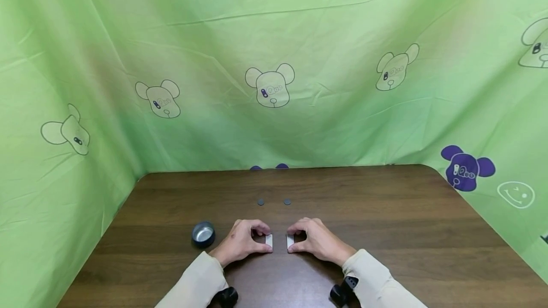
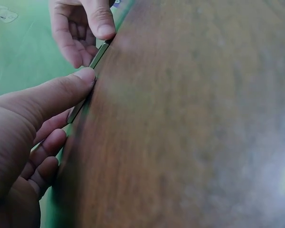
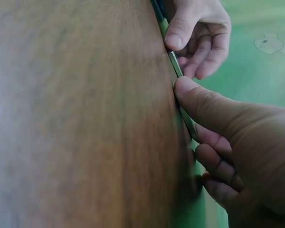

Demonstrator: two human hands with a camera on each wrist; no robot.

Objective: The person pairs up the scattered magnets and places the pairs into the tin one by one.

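Near the front of the table, my left hand (image 1: 243, 239) pinches a small flat white rectangular piece (image 1: 269, 241) between thumb and fingers. Opposite it, my right hand (image 1: 318, 240) grips a similar white piece (image 1: 290, 241) the same way. A narrow gap separates the two pieces, which lie side by side on or close over the wood. Seen edge-on in the left wrist view, the left piece (image 2: 75, 114) is a thin strip under the thumb. The right wrist view shows the right piece (image 3: 188, 126) as an equally thin strip.
Two small dark round discs (image 1: 261, 202) lie apart on the brown wooden table (image 1: 385, 213), beyond the hands. A small dark round bowl (image 1: 203, 235) with a silvery inside stands left of the left hand. Green printed cloth (image 1: 274, 132) hangs behind and around the table.
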